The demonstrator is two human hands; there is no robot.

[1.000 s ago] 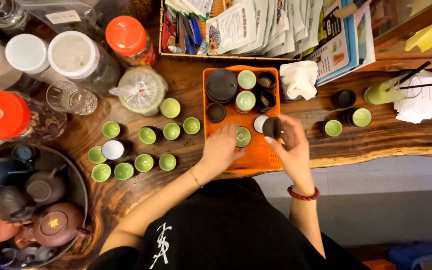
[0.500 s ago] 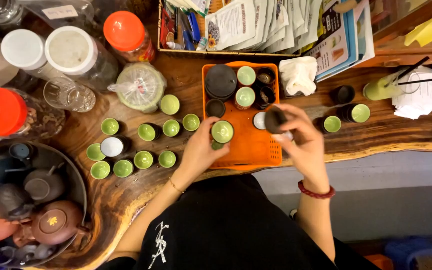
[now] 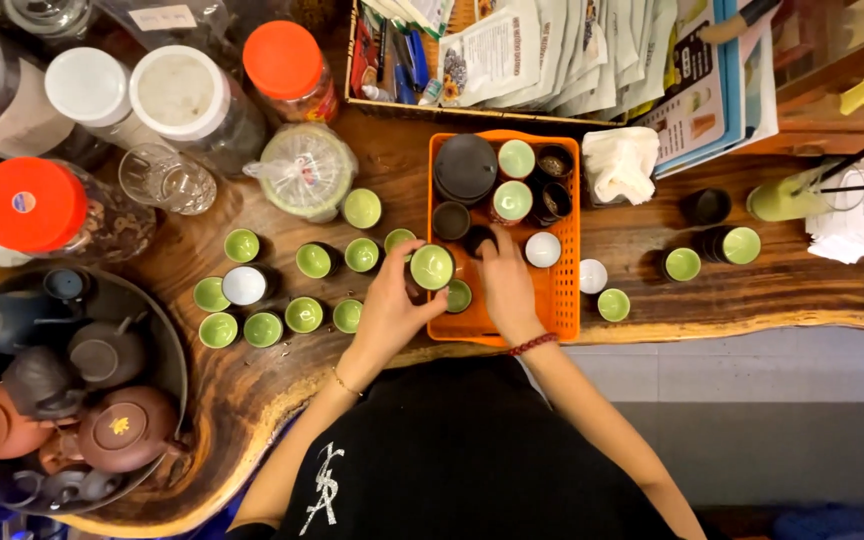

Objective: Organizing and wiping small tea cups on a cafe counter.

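- Over the left edge of the orange tray [image 3: 564,318], the person's left hand [image 3: 392,310] has its fingers wrapped round a small cup with a green inside [image 3: 432,266], held upright, mouth up.
- Beside it, the right hand [image 3: 505,280] reaches into the tray; its fingertips close narrowly on a dark cup [image 3: 476,240], though how firm the grip is cannot be told.
- Another green-lined cup [image 3: 459,295] stands in the tray between the two hands, just below the held one.
- Further back in the tray sit a round dark lid [image 3: 465,167], more green-lined cups and dark cups, and a white-lined cup [image 3: 542,249].
- Left of the tray, on the wooden counter [image 3: 652,300], a cluster of green-lined cups [image 3: 304,314] stands mouth up, with one white-lined cup [image 3: 244,285] among them.
- Right of the tray are further small cups and a crumpled white cloth [image 3: 620,162].
- At the far left, brown and dark teapots [image 3: 122,428] crowd a round basin.
- Jars with orange and white lids stand at the back left.
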